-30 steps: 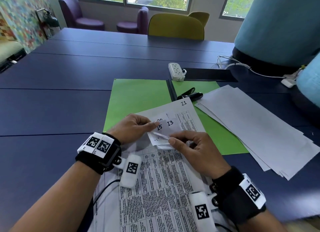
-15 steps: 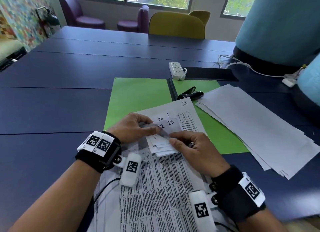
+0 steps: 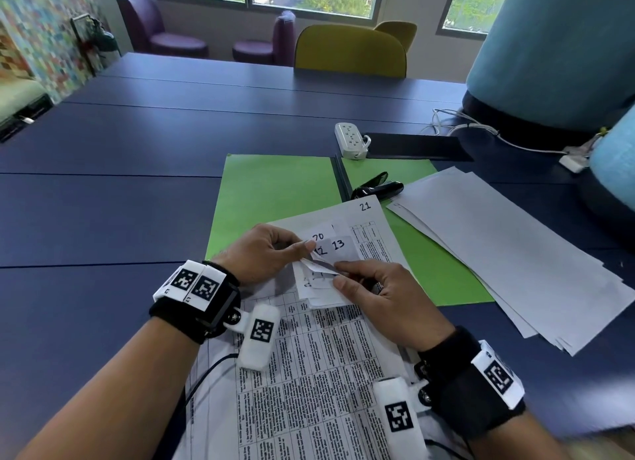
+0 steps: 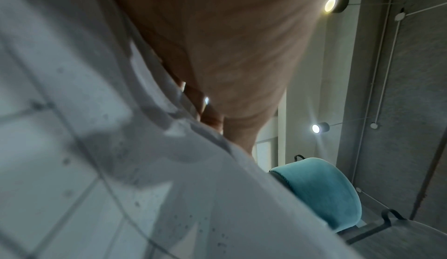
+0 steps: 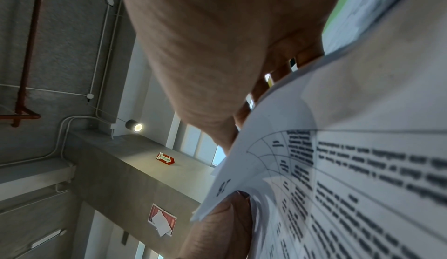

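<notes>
- Right thumb and forefinger (image 3: 347, 266) pinch the near edge of one small white paper slip (image 3: 318, 266), peeled up and curled off the stack. The rest of the right hand (image 3: 385, 301) is tucked in behind.
- From the right wrist, the thumb (image 5: 225, 217) sits under that slip's corner.
- Left hand (image 3: 264, 253): curled fingertips meet on the left edge of the pile of white numbered slips (image 3: 338, 248), right at the "12". Whether they grip the curled slip too, I cannot tell.
- A second ago "15" lay flat on top beside "13". Now "15" is off the top, "12" shows in its place, and "20" is uncovered above it.
- Both hands have barely shifted.
- The pile rests on a white printed sheet of table text (image 3: 309, 373), marked "21", which overlaps an open bright green card folder (image 3: 271, 191).
- Beyond lie a black stapler (image 3: 376, 186), a fanned stack of blank white paper (image 3: 498, 253) and a white power strip (image 3: 350, 140), all on the dark blue table (image 3: 103, 202), unmoved.
</notes>
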Tool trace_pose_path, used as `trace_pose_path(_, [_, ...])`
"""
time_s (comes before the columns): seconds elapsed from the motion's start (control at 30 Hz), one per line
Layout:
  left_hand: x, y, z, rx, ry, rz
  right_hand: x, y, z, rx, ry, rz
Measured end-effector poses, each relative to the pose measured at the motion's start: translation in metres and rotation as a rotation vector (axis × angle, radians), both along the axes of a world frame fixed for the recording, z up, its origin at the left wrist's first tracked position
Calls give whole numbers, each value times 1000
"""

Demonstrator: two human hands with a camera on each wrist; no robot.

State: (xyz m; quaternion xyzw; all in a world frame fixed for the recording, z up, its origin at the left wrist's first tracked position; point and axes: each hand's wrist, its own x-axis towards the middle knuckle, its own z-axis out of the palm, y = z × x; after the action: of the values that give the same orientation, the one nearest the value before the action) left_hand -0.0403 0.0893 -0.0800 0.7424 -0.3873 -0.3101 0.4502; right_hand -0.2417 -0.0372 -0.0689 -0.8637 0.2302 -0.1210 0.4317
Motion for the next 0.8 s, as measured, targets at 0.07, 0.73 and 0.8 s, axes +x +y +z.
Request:
trace_pose_path(0.07, [-1, 0, 1, 9, -4, 13, 0, 0, 1, -9, -2, 3])
trace_pose_path(0.73, [-4, 5, 11, 94, 92, -11, 0, -1, -3, -2, 0, 16])
trace_pose_path(0.8, [-3, 5, 11, 101, 99, -19, 2, -1, -1, 8, 6, 1])
